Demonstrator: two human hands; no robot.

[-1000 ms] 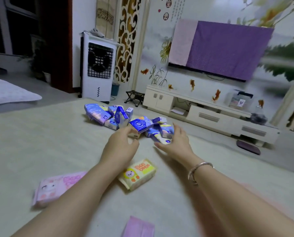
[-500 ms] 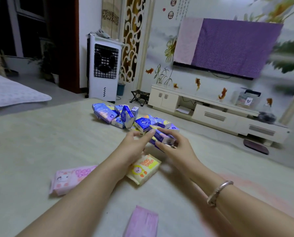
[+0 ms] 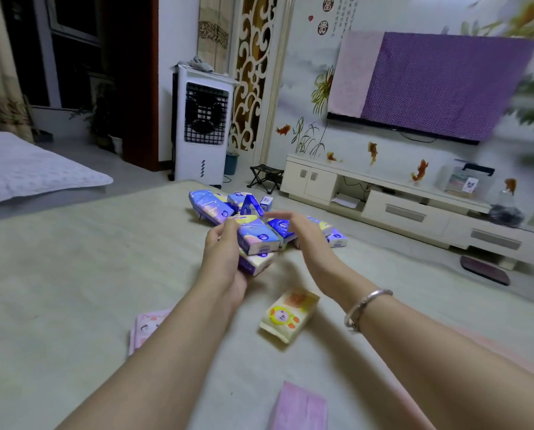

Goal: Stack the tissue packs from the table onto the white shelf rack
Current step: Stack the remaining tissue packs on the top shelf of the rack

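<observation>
Near the table's far edge [image 3: 172, 187], left hand [image 3: 222, 259] fingers clamp blue packs [image 3: 256, 240]; right hand [image 3: 306, 240] fingers apart.

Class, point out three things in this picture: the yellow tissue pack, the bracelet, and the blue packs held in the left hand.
yellow tissue pack [image 3: 288, 316], head view, on its printed top face.
bracelet [image 3: 365, 308], head view, on the metal band at the right wrist.
blue packs [image 3: 257, 238], head view, on the upper pack's top face.

Tissue packs [image 3: 216, 209] on table [image 3: 73, 259], behind hands.

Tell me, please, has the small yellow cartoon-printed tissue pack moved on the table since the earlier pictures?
No; the yellow tissue pack lies between the pink packs as before.
</observation>
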